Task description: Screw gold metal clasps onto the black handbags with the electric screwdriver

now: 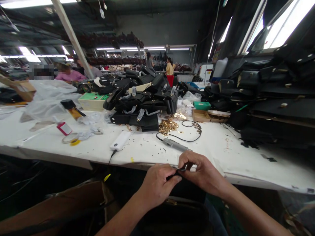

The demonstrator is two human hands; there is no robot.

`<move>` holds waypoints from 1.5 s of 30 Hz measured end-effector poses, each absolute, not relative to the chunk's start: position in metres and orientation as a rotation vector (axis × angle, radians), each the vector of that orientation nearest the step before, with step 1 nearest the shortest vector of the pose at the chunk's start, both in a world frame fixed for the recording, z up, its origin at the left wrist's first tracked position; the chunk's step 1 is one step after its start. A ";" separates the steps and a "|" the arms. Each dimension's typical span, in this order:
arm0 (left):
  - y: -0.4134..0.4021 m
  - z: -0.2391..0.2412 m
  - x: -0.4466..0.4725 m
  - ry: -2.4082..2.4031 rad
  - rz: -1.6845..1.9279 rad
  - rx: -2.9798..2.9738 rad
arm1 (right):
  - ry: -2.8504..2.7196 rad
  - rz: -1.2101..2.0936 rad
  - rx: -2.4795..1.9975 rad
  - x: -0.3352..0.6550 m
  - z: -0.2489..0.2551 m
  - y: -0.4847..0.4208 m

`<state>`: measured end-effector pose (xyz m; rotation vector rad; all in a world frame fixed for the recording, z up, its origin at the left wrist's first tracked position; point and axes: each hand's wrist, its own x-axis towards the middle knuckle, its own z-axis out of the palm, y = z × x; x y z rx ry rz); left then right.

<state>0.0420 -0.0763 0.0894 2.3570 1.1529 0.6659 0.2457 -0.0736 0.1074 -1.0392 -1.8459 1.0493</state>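
Just past the table's front edge, my two hands meet over my lap. My left hand (158,183) is closed, thumb and fingers pinching a narrow black strap (174,174). My right hand (200,170) pinches the same strap at its other side, fingertips together. Most of the strap is hidden by the fingers. Below the hands, a black bag (182,214) with a bit of gold metal lies on my lap. A grey electric screwdriver (175,144) with a black cord rests on the table beyond my right hand.
A pile of black bags (145,98) covers the table's middle, with gold metal fittings (168,126) before it. More black bags (278,98) are stacked right. A white corded box (120,141), a red-pink bottle (64,128) and tape (74,142) lie left. A cardboard box (73,203) stands below.
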 end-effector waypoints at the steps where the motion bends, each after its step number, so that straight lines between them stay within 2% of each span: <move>1: -0.077 0.085 0.043 1.122 0.656 2.350 | -1.839 1.107 -1.059 0.249 0.105 -0.074; 6: -0.077 0.069 0.041 1.101 0.657 2.277 | -1.667 1.381 -1.120 0.259 0.099 -0.075; 12: -0.065 0.049 0.019 1.147 0.708 2.254 | -1.243 1.272 -1.389 0.283 0.082 -0.073; 18: -0.050 0.043 0.001 1.262 0.575 1.979 | -1.819 1.065 -1.848 0.349 0.023 -0.100; 21: -0.036 0.046 0.003 1.243 0.456 1.798 | -1.826 1.019 -1.953 0.362 0.017 -0.099; 25: -0.007 0.035 0.012 1.189 0.345 1.682 | -1.832 0.757 -1.853 0.339 0.040 -0.047; 30: 0.015 0.013 0.018 1.167 0.321 1.612 | -1.973 0.453 -1.881 0.299 0.044 0.077; 36: 0.014 0.006 0.011 1.113 0.426 1.556 | -2.033 0.376 -2.091 0.282 0.005 0.178; 40: 0.013 -0.001 0.007 1.101 0.525 1.519 | -2.073 0.382 -2.162 0.284 -0.012 0.197; 45: 0.017 -0.010 0.003 1.138 0.613 1.497 | -2.089 0.430 -2.120 0.288 -0.010 0.201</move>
